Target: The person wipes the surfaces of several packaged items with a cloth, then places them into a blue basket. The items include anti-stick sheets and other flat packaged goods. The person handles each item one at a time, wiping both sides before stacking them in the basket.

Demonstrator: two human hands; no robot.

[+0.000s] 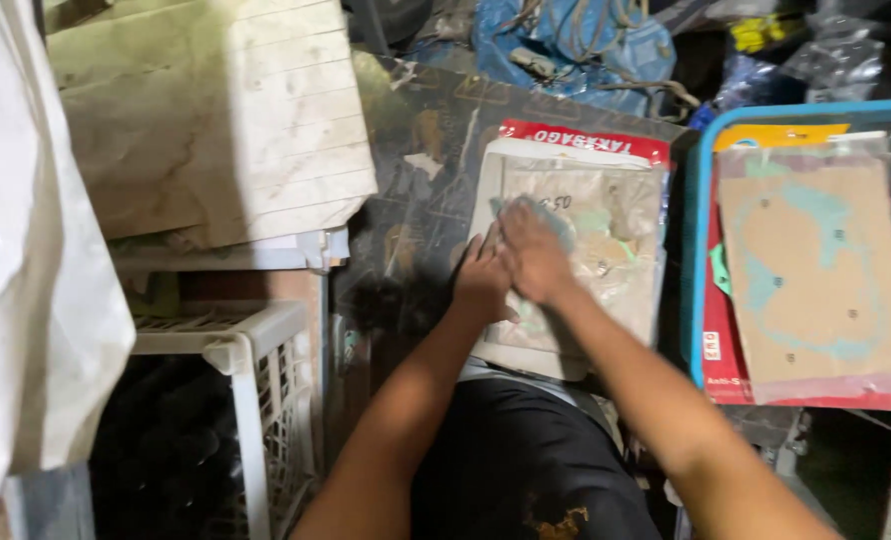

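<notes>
Cardboard (211,110) upper left over white crate (256,350) | blue basket (701,240) right, gasket card (816,270) inside | gasket packet (586,230) centre on dark surface | right hand (531,250) flat on packet, fingers together | left hand (481,280) touching it, fingers flat on packet.

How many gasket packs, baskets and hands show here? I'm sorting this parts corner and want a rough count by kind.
Clear gasket packs: 2, one under both hands, one in the blue basket
Baskets or crates: 2, the blue basket and a white crate
Hands: 2, left hand and right hand
Total: 6
</notes>
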